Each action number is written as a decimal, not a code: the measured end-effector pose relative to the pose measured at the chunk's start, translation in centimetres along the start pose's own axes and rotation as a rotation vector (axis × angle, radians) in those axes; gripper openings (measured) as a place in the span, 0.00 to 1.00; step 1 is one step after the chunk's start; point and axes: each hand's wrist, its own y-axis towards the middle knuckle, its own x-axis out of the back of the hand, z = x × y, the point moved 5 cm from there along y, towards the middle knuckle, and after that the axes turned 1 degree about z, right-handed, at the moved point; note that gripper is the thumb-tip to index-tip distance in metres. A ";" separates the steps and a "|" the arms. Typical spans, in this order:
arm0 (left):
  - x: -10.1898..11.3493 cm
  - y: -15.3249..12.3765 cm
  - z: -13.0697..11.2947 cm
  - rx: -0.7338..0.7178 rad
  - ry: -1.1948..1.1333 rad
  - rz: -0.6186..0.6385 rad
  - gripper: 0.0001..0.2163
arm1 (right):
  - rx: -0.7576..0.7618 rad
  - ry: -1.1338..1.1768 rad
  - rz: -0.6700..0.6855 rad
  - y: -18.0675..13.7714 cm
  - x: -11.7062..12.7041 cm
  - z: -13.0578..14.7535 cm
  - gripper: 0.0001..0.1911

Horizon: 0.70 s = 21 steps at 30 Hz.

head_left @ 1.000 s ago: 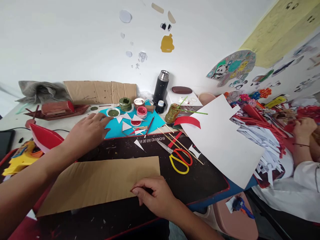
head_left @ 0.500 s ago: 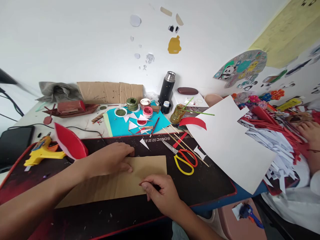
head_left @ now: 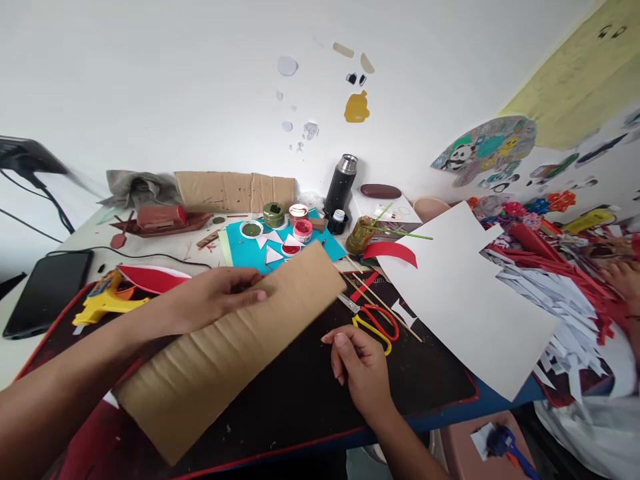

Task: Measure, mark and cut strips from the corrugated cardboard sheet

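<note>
My left hand (head_left: 225, 297) grips a strip of brown corrugated cardboard (head_left: 240, 347) by its far edge, thumb on top. The strip is tilted and raised off the black mat, its right end angled up toward the paint pots. My right hand (head_left: 357, 360) is apart from the cardboard, above the mat, with its fingers curled and pressed together. Whatever lies between those fingertips is too small to make out. Just beyond it lie scissors (head_left: 376, 327) with red and yellow handles, partly covered by the hand. A red and white paper shape (head_left: 155, 278) lies behind my left forearm.
A yellow glue gun (head_left: 107, 300) and a black phone (head_left: 47, 290) are at the left. Paint pots (head_left: 274, 215) stand on blue paper at the back. A black flask (head_left: 341, 185) is behind them. White card (head_left: 465, 300) and paper strips (head_left: 545, 293) lie right, near another person's hand (head_left: 620, 277).
My left hand has lifted and tilted the cardboard from lying flat on the mat. My right hand has come away from it toward the right. The camera view has shifted slightly.
</note>
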 end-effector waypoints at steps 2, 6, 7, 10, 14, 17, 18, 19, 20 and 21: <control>0.7 -0.6 0.6 0.047 -0.162 -0.167 0.25 | -0.029 0.041 -0.004 0.5 0.0 -0.4 0.30; -0.7 -1.1 1.4 0.079 -0.632 -0.365 0.26 | -0.078 0.095 0.046 2.2 -1.0 -1.1 0.33; -1.3 -1.0 1.5 0.069 -0.726 -0.387 0.26 | -0.064 0.086 0.055 2.7 -1.4 -1.0 0.33; -3.0 -0.4 2.2 0.054 -0.906 -0.413 0.27 | 0.020 0.033 0.059 4.4 -2.1 0.0 0.33; -3.5 -0.1 3.8 0.064 -0.924 -0.437 0.28 | 0.024 0.051 0.172 6.5 -3.1 0.4 0.31; -2.9 -0.2 4.4 0.066 -0.883 -0.384 0.28 | -0.030 0.021 0.299 7.4 -4.0 -0.3 0.30; -2.5 -0.3 4.4 0.077 -0.886 -0.368 0.28 | -0.039 -0.006 0.324 7.5 -4.1 -0.5 0.30; -1.9 -0.4 4.5 0.092 -0.896 -0.376 0.28 | -0.043 -0.037 0.342 7.7 -4.2 -0.6 0.30; -1.0 -0.6 4.5 0.108 -0.905 -0.414 0.29 | -0.046 -0.068 0.361 7.7 -4.3 -0.7 0.30; 0.1 -0.8 4.5 0.121 -0.913 -0.480 0.29 | -0.051 -0.095 0.386 7.7 -4.3 -0.8 0.30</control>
